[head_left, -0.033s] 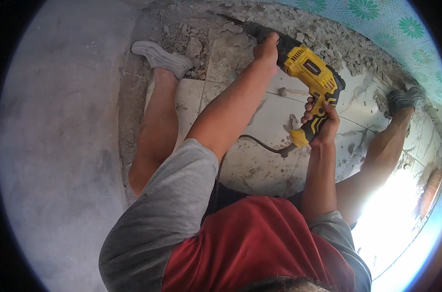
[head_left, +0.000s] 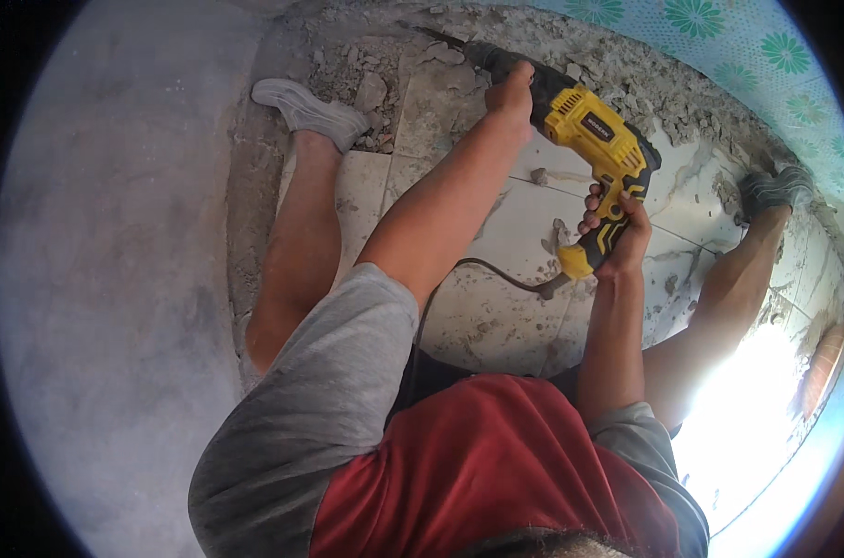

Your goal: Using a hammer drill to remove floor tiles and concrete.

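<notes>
A yellow-and-black power drill lies slantwise across the upper middle of the view, above a tiled floor, its front end toward the upper left and its handle lower right. Its long dark bit points into a strip of broken rubble; whether the tip touches anything cannot be told.

The person's left hand is closed against the black front section, just behind the chuck. One digit shows bent over the top; the other fingers are hidden, so how tightly they wrap cannot be told. The right hand holds the rear handle, its fingers curled around with their tips showing on the left side, slightly apart, and the thumb along the right. Whether a finger presses the trigger is unclear.

A dark cord leaves the handle's yellow base and curves left over dusty, pale floor tiles. The person's legs are spread around the work, a light grey shoe beside the rubble at left, a darker grey shoe at right. Green flower shapes pattern a pale blue surface at upper right.
</notes>
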Motion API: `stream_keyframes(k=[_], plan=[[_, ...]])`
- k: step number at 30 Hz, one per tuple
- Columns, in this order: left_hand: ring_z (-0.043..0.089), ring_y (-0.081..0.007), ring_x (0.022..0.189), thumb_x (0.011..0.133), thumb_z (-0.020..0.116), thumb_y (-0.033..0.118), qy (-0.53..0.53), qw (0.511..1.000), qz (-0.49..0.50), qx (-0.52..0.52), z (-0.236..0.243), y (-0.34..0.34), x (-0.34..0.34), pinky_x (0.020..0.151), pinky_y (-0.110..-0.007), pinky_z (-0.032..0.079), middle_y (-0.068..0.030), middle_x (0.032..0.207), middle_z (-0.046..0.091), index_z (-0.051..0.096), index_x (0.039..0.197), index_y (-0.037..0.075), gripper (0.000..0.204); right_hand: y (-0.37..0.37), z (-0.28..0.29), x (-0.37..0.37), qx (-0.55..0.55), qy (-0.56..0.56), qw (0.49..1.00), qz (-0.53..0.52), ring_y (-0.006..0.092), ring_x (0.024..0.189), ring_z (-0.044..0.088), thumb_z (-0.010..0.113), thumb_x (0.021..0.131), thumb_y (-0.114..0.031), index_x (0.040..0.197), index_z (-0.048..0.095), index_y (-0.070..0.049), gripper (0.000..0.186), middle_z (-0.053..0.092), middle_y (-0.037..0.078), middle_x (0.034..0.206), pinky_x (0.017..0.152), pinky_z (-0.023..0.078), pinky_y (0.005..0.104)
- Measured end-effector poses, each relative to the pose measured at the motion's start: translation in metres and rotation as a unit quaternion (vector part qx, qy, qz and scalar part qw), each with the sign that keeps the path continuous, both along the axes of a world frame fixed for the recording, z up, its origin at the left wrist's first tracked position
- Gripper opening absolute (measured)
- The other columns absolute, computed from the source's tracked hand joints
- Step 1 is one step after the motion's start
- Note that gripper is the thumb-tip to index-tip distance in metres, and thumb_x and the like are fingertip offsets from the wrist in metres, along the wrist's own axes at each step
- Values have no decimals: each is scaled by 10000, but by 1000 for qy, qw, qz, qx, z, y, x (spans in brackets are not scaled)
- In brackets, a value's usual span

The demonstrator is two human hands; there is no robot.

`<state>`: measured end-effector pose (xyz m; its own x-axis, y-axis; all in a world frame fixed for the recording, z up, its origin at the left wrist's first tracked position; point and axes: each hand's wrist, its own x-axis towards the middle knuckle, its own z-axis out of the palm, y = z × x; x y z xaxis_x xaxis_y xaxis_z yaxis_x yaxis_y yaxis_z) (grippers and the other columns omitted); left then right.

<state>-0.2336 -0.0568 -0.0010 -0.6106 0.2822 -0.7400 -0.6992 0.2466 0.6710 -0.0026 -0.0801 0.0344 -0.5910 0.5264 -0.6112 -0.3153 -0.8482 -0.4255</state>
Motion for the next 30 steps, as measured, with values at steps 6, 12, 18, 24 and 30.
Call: stream_keyframes(k=[6, 12, 18, 24, 30], plan=[[592, -273, 1052, 750, 711, 398, -18, 1000, 13, -20, -5, 18, 2, 881, -408, 489, -171, 1249, 564, 460, 1289, -50, 745, 27, -10, 4, 46, 9, 999, 8, 143, 547, 522, 500, 846, -280, 1040, 546, 30, 369, 577, 95, 767, 519, 481, 286], [571, -300, 1104, 783, 707, 390, -34, 999, 32, 22, -13, 28, 3, 916, -429, 482, -186, 1305, 527, 411, 1332, -41, 758, 46, -20, 9, 41, 17, 999, 19, 153, 535, 530, 506, 841, -280, 1041, 547, 40, 379, 589, 106, 767, 509, 490, 288], [579, -304, 1106, 794, 703, 394, -35, 998, 55, 9, -28, 31, 1, 921, -404, 482, -202, 1307, 521, 371, 1350, -52, 786, 56, -28, 8, 46, 41, 997, 46, 129, 543, 535, 491, 878, -318, 1098, 551, 59, 441, 590, 81, 784, 513, 490, 273], [587, -302, 1082, 779, 710, 378, 6, 1000, -19, -13, -26, -20, -3, 913, -382, 481, -221, 1281, 531, 395, 1312, -94, 779, -35, -27, 0, -59, 67, 995, -35, 160, 571, 520, 472, 863, -313, 1073, 531, 17, 396, 576, 89, 796, 551, 463, 306], [601, -281, 1043, 763, 707, 349, 33, 995, -73, -53, -17, -54, 0, 892, -379, 483, -221, 1217, 569, 475, 1232, -117, 701, -90, -50, -8, -76, 51, 994, -62, 169, 593, 523, 478, 848, -319, 1070, 536, -17, 379, 565, 81, 805, 571, 465, 317]])
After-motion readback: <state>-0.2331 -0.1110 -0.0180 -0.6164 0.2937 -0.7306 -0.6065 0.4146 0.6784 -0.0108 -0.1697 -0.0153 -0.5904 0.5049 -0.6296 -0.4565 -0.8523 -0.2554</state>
